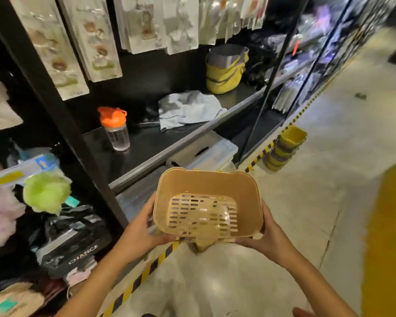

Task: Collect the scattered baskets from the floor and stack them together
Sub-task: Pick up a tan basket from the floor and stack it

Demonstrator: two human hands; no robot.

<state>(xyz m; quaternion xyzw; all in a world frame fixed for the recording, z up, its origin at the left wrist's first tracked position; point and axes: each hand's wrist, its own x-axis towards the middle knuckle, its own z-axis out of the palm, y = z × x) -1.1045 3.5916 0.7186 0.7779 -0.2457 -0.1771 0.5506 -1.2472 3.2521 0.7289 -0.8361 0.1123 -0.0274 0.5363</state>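
I hold a tan plastic basket [207, 186] with a slotted bottom in front of me, above the floor. My left hand [144, 229] grips its left side and my right hand [261, 236] grips its right side and lower corner. A stack of yellow baskets [284, 148] stands on the floor further ahead, beside the shelf base. Another stack of yellow baskets with grey rims [225, 69] sits on the black shelf.
Black shelving [146, 143] runs along my left, with a clear bottle with an orange lid [116, 128], a grey cloth [188, 108] and hanging packets. Yellow-black hazard tape [146, 271] edges the shelf base. Pale concrete floor [306, 213] stretches to the right.
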